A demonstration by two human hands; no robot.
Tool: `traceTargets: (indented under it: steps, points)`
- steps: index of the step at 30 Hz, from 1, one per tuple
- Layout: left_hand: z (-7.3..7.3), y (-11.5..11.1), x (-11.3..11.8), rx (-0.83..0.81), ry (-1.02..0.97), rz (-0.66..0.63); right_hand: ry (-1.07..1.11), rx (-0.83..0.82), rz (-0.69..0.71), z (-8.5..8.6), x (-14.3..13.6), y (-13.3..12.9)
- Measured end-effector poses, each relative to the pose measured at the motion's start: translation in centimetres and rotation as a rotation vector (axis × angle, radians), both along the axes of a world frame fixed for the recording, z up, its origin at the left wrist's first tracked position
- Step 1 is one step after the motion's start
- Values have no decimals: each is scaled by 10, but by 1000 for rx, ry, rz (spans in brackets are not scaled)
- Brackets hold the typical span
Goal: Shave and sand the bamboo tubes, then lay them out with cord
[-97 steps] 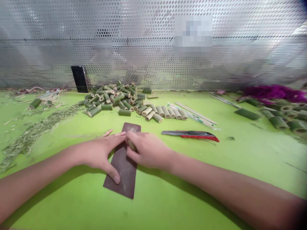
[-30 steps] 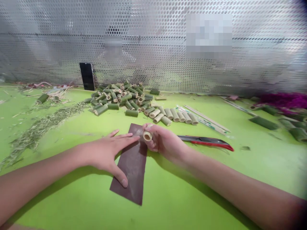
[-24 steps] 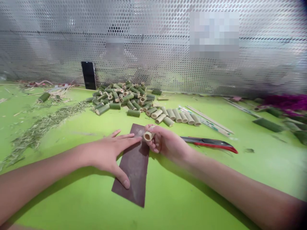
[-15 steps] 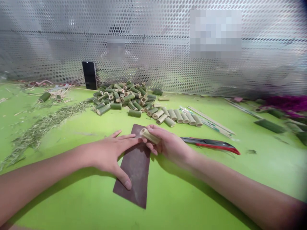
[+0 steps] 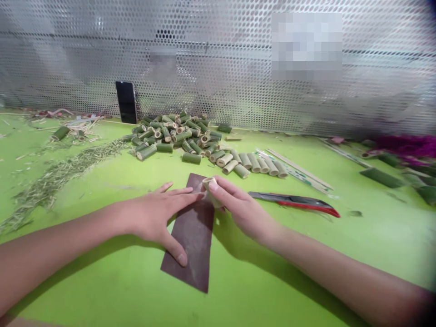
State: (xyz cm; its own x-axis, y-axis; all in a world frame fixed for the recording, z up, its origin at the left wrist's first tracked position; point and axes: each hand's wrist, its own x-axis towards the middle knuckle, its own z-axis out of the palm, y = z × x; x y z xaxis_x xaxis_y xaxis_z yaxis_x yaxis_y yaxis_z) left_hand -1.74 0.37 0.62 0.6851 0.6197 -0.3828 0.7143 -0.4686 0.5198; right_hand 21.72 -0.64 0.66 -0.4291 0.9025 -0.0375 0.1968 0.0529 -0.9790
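Observation:
A dark brown sheet of sandpaper point(image 5: 195, 245) lies on the green table in front of me. My left hand point(image 5: 158, 215) rests across it with fingers spread, thumb near its lower part and fingertips near its upper part. Between the thumb and fingers of my right hand point(image 5: 240, 204) is a short, pale, peeled bamboo tube point(image 5: 211, 193), tilted, over the upper right edge of the sandpaper. Its hollow end faces up and away; the fingers hide part of it. Whether its lower end touches the sheet I cannot tell.
A red and black utility knife point(image 5: 299, 203) lies right of my right hand. Behind stand a heap of green bamboo pieces point(image 5: 180, 131) and a row of peeled ones point(image 5: 255, 163). Green shavings point(image 5: 64, 175) spread leftward. A phone point(image 5: 126, 103) leans on the perforated metal panel.
My right hand has turned the bamboo tube from lying sideways to a steeper tilt, with the thumb now over its near side. My left hand stays on the sandpaper.

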Motion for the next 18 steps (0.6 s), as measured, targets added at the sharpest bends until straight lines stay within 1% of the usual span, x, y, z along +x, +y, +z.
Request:
traceTargets:
  steps: [3, 7, 9, 11, 13, 15, 18]
  points:
    - [2, 0, 0, -2, -24, -25, -133, 146, 63, -1, 2, -3]
    - [5, -1, 3, 8, -24, -40, -518, 471, 182, -3, 8, 0]
    - [6, -1, 3, 4, -14, -32, -664, 573, 216, -2, 10, 2]
    - [6, -1, 3, -3, -21, -34, -745, 591, 234, 0, 10, 1]
    - [5, -1, 2, -5, -32, -34, -772, 573, 238, 3, 8, -2]
    - [3, 0, 1, -1, -36, -27, -749, 551, 256, 4, 5, -8]
    - [-1, 0, 1, 15, -50, -40, -667, 551, 370, 3, 3, -16]
